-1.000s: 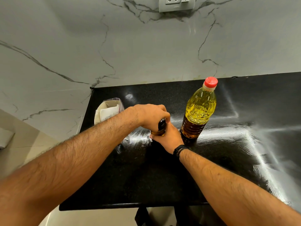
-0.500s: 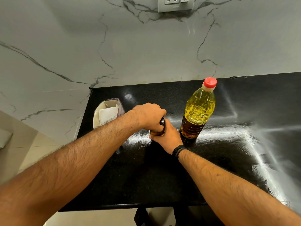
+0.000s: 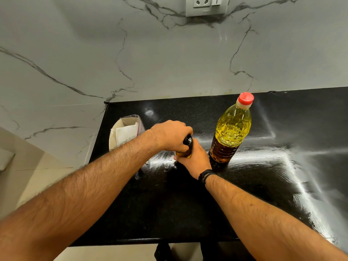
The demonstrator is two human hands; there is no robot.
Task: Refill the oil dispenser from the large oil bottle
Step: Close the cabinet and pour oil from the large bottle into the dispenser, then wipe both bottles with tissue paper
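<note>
Two hands: both are on the dispenser [image 3: 185, 147], near the middle of the counter [image 3: 188, 204].
Dispenser: small glass bottle with amber oil; it stands on the counter, mostly hidden by the hands. Only the dark top and a bit of the amber body show.
Dispenser axis: the long axis looks about upright, with the dark top pointing up and slightly toward the wall; the exact tilt I cannot tell.
Left hand [image 3: 170, 134]: it comes from above, fingers curled over the dark top of the dispenser and clamped on it.
Right hand [image 3: 195, 160]: it wraps around the lower body of the dispenser, thumb up along the side, and holds it from the near side.
Band [image 3: 206, 175]: dark, on the right wrist.
Bottle [image 3: 228, 134]: large, clear plastic, full of yellow oil, brown label on the lower part. It stands upright just beside the right hand, to the right of the dispenser.
Bottle axis: vertical, neck pointing up and a little away toward the wall.
Cap [image 3: 245, 98]: red, on the bottle.
Bag [image 3: 126, 131]: clear plastic with white paper inside, at the left edge of the counter, behind the left forearm.
Socket [image 3: 206, 5]: on the marble wall, above the counter.
</note>
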